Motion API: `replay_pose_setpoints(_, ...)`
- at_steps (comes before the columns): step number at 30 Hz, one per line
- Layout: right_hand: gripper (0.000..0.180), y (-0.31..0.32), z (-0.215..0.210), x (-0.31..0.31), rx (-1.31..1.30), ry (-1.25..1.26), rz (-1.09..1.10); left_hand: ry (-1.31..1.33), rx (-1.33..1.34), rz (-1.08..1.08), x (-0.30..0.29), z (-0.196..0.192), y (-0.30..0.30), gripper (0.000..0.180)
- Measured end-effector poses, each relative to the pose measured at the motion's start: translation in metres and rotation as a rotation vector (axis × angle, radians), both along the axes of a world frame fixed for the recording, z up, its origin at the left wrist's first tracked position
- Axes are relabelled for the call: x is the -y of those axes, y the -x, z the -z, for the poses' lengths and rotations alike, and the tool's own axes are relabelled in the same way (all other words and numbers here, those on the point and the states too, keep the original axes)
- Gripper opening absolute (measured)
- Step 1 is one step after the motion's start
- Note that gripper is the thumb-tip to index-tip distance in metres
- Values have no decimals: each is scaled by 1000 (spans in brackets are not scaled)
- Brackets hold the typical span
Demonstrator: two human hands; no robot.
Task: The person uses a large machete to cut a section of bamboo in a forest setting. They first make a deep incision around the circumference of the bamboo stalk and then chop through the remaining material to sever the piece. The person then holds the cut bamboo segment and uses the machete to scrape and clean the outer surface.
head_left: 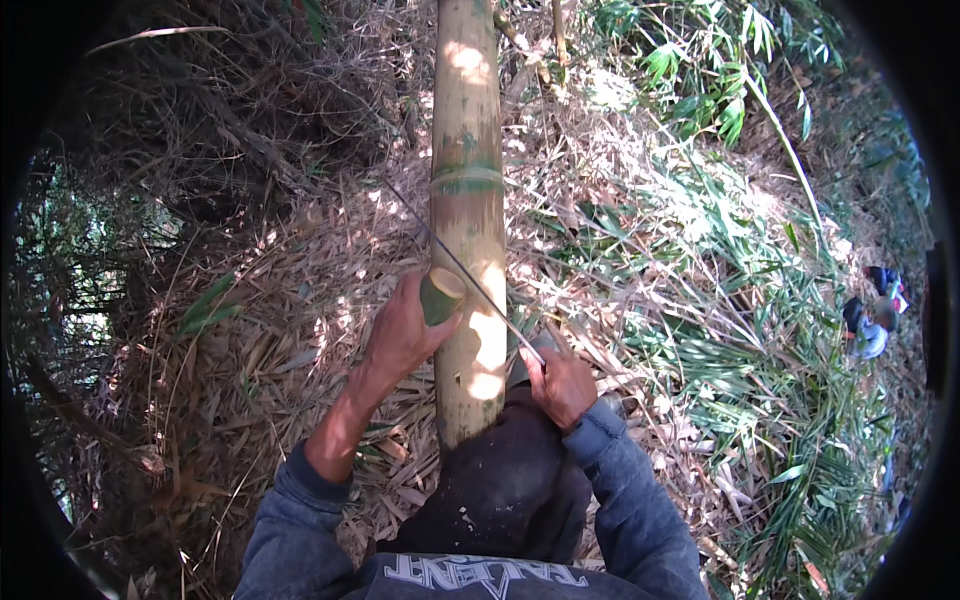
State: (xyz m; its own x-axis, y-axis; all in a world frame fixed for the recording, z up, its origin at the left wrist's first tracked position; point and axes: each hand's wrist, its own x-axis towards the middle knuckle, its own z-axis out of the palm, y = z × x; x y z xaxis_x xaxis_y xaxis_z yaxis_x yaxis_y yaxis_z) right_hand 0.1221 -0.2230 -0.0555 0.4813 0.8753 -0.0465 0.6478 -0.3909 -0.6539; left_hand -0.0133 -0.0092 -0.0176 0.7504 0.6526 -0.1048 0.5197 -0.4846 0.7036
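Observation:
My left hand (398,330) is wrapped round a short green piece of bamboo (437,303), its pale cut end facing up. The piece is held against or just over a thick yellowish bamboo pole (467,120) with a green ring at its joint. My right hand (562,385) grips a long thin blade (466,270), seen nearly edge-on, so its full shape does not show. The blade slants up and left across the pole, passing close beside the cut end; whether it touches the piece I cannot tell. My bent knee in dark trousers lies at the pole's lower end.
Dry bamboo leaves (290,350) and twigs cover the ground. Tangled dry branches (260,120) fill the upper left. Green leafy stems (740,100) stand at upper right, with cut green leaves (690,370) below. At the far right edge is another person (870,325).

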Motion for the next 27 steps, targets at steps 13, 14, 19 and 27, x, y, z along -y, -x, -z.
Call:
replay_pose_setpoints(13,28,5,-37,28,-194,-24,236,-15,188,54,16,-25,16,64)
replay_pose_setpoints(14,25,1,-48,44,-225,44,284,2,255,74,22,-38,15,65)
replay_pose_setpoints(19,32,16,-120,115,-811,-84,570,-14,584,290,54,-128,5,68)
replay_pose_setpoints(27,34,92,-209,182,-957,-506,663,533,940,507,146,-208,34,71)
